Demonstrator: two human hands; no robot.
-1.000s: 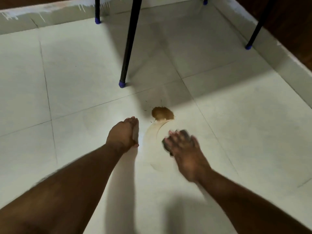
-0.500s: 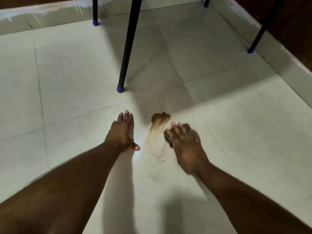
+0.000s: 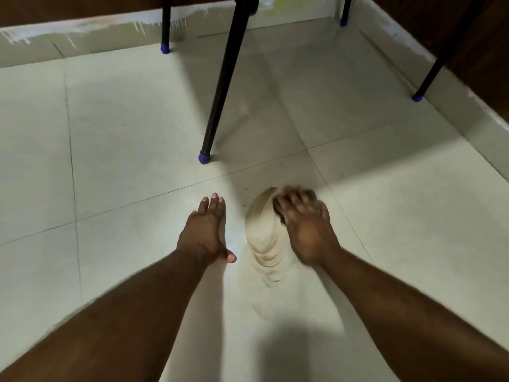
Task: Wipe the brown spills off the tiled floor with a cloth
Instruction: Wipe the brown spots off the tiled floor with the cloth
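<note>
A brown spill [image 3: 263, 238] lies smeared in pale arcs on the cream tiled floor [image 3: 132, 139], running from just under my right fingers back toward me. My right hand [image 3: 305, 230] presses a dark cloth [image 3: 278, 212] flat against the floor at the far end of the smear; only a dark edge of the cloth shows beneath the fingers. My left hand [image 3: 205, 234] rests palm down on the tile to the left of the smear, fingers straight, holding nothing. A few tiny brown specks [image 3: 244, 197] dot the tile between the hands.
A black chair leg with a blue cap [image 3: 204, 158] stands just beyond my left hand. Three more blue-capped legs [image 3: 165, 49] [image 3: 343, 22] [image 3: 417, 97] stand farther back and right. A low skirting [image 3: 82, 28] and dark wooden wall close the far and right sides.
My right hand has pushed the cloth forward over the thick brown blob, which no longer shows. The smear is now paler and spread in arcs. My left hand stayed planted, its fingers now straight.
</note>
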